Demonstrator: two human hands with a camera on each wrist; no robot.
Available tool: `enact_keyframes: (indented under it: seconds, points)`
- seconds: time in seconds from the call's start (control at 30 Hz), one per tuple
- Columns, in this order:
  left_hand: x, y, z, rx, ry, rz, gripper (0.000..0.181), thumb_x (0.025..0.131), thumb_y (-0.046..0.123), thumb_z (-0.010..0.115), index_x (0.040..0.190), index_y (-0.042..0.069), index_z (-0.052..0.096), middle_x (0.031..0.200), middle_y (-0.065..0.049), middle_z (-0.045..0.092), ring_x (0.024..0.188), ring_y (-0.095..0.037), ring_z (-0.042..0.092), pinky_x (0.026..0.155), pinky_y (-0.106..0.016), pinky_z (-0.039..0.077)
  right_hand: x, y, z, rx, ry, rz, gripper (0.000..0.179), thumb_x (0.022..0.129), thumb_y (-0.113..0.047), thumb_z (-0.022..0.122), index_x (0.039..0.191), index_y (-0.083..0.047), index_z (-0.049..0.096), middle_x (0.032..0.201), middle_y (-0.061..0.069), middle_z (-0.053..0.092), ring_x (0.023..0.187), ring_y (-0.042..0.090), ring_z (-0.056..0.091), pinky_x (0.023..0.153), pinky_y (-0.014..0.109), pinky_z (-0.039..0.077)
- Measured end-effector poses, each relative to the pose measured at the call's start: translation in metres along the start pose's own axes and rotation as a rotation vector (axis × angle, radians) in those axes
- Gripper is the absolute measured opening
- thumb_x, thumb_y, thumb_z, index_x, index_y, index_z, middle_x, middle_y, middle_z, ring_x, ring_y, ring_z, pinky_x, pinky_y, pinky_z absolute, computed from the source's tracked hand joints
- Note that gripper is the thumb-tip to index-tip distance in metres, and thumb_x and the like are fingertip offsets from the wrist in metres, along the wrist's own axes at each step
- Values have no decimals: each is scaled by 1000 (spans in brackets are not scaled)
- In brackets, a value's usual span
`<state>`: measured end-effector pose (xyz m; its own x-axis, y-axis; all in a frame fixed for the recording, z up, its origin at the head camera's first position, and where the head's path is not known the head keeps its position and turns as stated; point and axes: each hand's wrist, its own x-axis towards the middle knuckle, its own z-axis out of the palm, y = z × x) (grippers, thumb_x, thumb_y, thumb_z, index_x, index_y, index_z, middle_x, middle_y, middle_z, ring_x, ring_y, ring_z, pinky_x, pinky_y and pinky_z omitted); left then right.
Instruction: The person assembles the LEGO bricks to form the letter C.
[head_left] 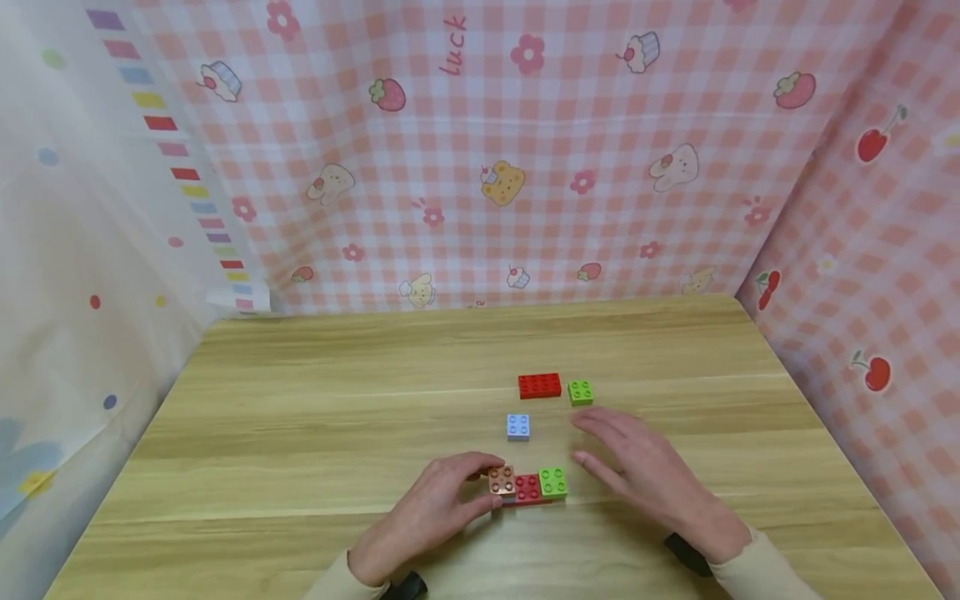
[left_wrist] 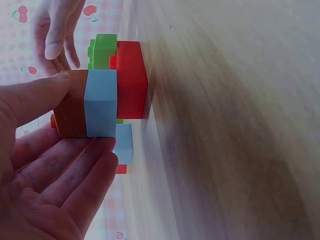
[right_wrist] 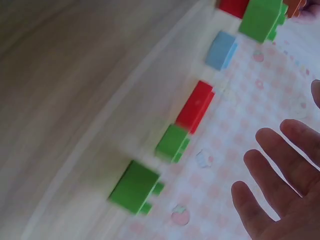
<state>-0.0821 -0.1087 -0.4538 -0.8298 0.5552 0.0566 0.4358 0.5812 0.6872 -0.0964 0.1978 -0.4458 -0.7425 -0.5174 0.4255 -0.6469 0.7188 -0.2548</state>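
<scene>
A small stack of toy building bricks stands on the table near the front. Its base is a long red brick (left_wrist: 133, 80), with a green brick (head_left: 552, 482) on its right end and a light blue brick (left_wrist: 101, 102) at its left end. On top of the light blue one sits a brown brick (head_left: 502, 481). My left hand (head_left: 438, 504) pinches the brown brick between thumb and fingers, fingertips reaching down beside the light blue brick. To the right of the stack, my right hand (head_left: 648, 475) hovers with fingers spread and holds nothing.
Beyond the stack lie a loose light blue brick (head_left: 517, 427), a long red brick (head_left: 539, 386) and a small green brick (head_left: 581, 392). Another green brick (right_wrist: 135, 187) shows in the right wrist view. Patterned cloth (head_left: 480, 125) hangs behind the wooden table (head_left: 300, 400) and along both sides.
</scene>
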Motion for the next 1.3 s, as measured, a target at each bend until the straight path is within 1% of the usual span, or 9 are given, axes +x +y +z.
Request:
enact_keyframes:
  seconds: [0.13, 0.27, 0.4, 0.5, 0.73, 0.93, 1.1, 1.17, 1.3]
  points:
    - [1, 1, 0, 1, -6, -15, 42, 95, 27, 76, 132, 10, 67, 130, -3, 70, 119, -19, 65, 101, -44, 54, -5, 11, -4, -16, -16, 39, 47, 94, -28, 77, 133, -3, 67, 138, 15, 65, 128, 35, 60, 103, 57, 50]
    - [1, 2, 0, -6, -9, -16, 41, 95, 26, 76, 131, 10, 67, 130, -4, 70, 119, -19, 65, 101, -43, 54, -10, 22, -8, -56, -34, 41, 51, 94, -30, 77, 134, -2, 66, 142, 16, 62, 133, 38, 55, 108, 61, 45]
    - [1, 2, 0, 7, -6, -18, 40, 95, 26, 76, 131, 11, 67, 131, -4, 70, 119, -19, 65, 102, -45, 53, -14, 31, -13, -106, -84, 47, 56, 96, -39, 73, 139, -3, 63, 148, 15, 57, 140, 39, 49, 112, 63, 38]
    - [0, 2, 0, 23, -1, -17, 41, 95, 25, 77, 132, 11, 67, 131, -4, 69, 119, -20, 65, 103, -48, 52, -15, 37, -16, -134, -121, 47, 59, 98, -43, 69, 141, -4, 61, 151, 15, 55, 142, 40, 46, 112, 65, 37]
    - [0, 2, 0, 24, -3, -24, 41, 95, 26, 76, 132, 11, 67, 131, -4, 69, 119, -20, 65, 103, -50, 51, -18, 51, -18, -167, -192, 63, 62, 98, -46, 69, 144, -5, 59, 153, 16, 53, 143, 43, 42, 113, 66, 35]
    - [3, 2, 0, -3, -24, -54, 40, 95, 25, 76, 132, 12, 67, 132, -3, 69, 119, -17, 64, 102, -43, 53, -18, 61, -17, -150, -236, 89, 62, 96, -41, 73, 144, -4, 59, 149, 17, 56, 142, 44, 44, 112, 67, 36]
    - [7, 1, 0, -1, -22, -70, 40, 95, 25, 76, 132, 12, 67, 131, -2, 69, 118, -16, 64, 100, -40, 54, -19, 67, -16, -151, -245, 83, 56, 95, -35, 75, 139, -3, 63, 141, 17, 62, 136, 44, 51, 110, 67, 38]
    - [8, 1, 1, 1, -18, -69, 40, 94, 24, 77, 132, 11, 68, 129, -2, 70, 118, -16, 65, 100, -39, 55, -19, 68, -15, -161, -242, 72, 52, 94, -31, 77, 135, -2, 65, 135, 17, 66, 132, 43, 54, 109, 67, 40]
    - [10, 0, 1, -7, -20, -73, 40, 94, 23, 78, 131, 11, 68, 128, -2, 70, 117, -15, 65, 100, -38, 55, -20, 70, -15, -171, -230, 48, 44, 89, -18, 82, 127, -2, 69, 125, 17, 69, 123, 40, 61, 105, 65, 44]
